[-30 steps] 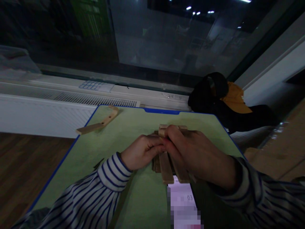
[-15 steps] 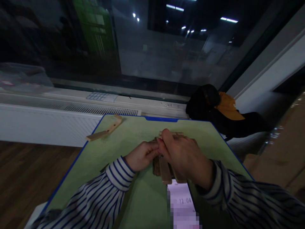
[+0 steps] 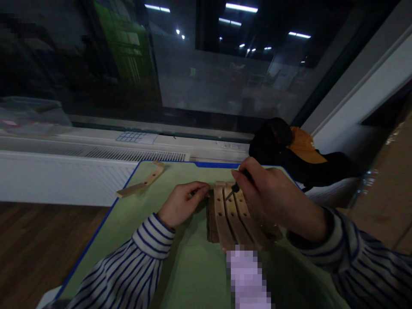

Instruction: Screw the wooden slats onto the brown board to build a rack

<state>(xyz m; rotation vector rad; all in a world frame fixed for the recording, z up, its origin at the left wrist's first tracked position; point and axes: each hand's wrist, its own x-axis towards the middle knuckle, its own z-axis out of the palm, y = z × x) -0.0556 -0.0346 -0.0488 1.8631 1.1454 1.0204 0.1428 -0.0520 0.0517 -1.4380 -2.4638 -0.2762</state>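
Observation:
My right hand (image 3: 270,193) is closed around the dark handle of a screwdriver (image 3: 230,195). Its thin shaft points down-left at the upper holes of three curved wooden pieces (image 3: 232,214) lying side by side. Each piece has dark holes, and the right hand partly covers the rightmost. Beneath them is a brown block (image 3: 211,223) that looks like stacked cardboard. At its upper left edge is my left hand (image 3: 185,201), thumb and fingertips drawn together; whatever they pinch, if anything, is too small to make out.
A similar wooden piece (image 3: 141,182) lies at the left edge of the green, blue-rimmed table (image 3: 183,262). A lit, blurred phone (image 3: 247,279) is in front of the block. Behind are a radiator (image 3: 64,176), the window sill, and a black and orange item (image 3: 302,146) at right.
My right hand has lifted off the wooden pieces and moved right, showing the screwdriver and the holes. My left hand has drawn slightly left and up, apart from the right.

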